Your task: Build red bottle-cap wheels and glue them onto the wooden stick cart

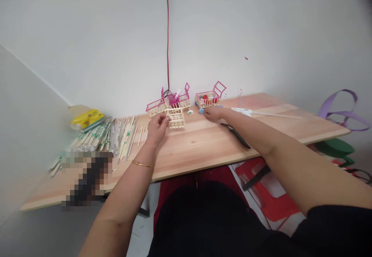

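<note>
Between the fingers of my left hand (158, 127) is a small basket frame (176, 118) of pale wooden sticks, tilted above the table. My right hand (214, 113) reaches to the back of the table, fingers curled downward by a blue round wheel (201, 111). What those fingertips hold, if anything, is hidden. Just behind stands a miniature shopping cart (207, 99) with a magenta handle and red items inside. Two similar stick carts, a left cart (155, 107) and a middle cart (184, 100), stand behind the frame.
Bundles of wooden sticks (125, 138) and a yellow packet (87, 119) lie at the left. Black-handled pliers (236, 136) lie below my right forearm, near a white glue gun (242, 111). A red cable (167, 36) runs down the wall. A red stool (270, 195) stands under the table.
</note>
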### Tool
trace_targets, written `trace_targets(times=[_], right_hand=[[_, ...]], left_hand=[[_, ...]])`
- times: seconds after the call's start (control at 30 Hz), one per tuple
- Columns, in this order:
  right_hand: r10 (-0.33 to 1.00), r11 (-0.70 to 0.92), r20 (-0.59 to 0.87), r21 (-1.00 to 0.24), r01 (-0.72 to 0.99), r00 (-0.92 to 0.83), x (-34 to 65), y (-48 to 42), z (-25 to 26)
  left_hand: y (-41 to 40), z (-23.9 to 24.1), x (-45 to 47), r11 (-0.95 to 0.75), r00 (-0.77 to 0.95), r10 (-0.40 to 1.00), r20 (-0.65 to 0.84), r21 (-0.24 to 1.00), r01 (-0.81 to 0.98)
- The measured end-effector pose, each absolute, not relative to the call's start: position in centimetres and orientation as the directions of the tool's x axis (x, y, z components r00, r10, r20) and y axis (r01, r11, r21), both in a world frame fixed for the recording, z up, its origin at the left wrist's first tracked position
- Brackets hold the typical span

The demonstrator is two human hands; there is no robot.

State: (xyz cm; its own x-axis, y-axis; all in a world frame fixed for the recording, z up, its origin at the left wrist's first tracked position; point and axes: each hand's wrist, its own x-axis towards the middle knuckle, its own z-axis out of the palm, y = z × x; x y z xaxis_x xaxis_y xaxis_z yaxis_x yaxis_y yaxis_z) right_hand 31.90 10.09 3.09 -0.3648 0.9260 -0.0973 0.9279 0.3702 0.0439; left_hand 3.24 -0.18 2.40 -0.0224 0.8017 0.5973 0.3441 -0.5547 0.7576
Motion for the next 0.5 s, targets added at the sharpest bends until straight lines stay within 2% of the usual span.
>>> trace_targets(times=[0.3,0.5], right_hand=[[0.862,0.501,-0.111,0.034,0.865,-0.495,33.5,10.4,3.4],[0.857,0.513,-0.112,0.108,0.851,-0.502,32.1,10.5,3.2]], left_hand=[[0.0,2.3,3.2,-0.545,-0.038,0.812,0.583,0.78,0.307],[0.1,2.2,3.2,-0.552,-0.035,0.811,0.584,0.784,0.284]])
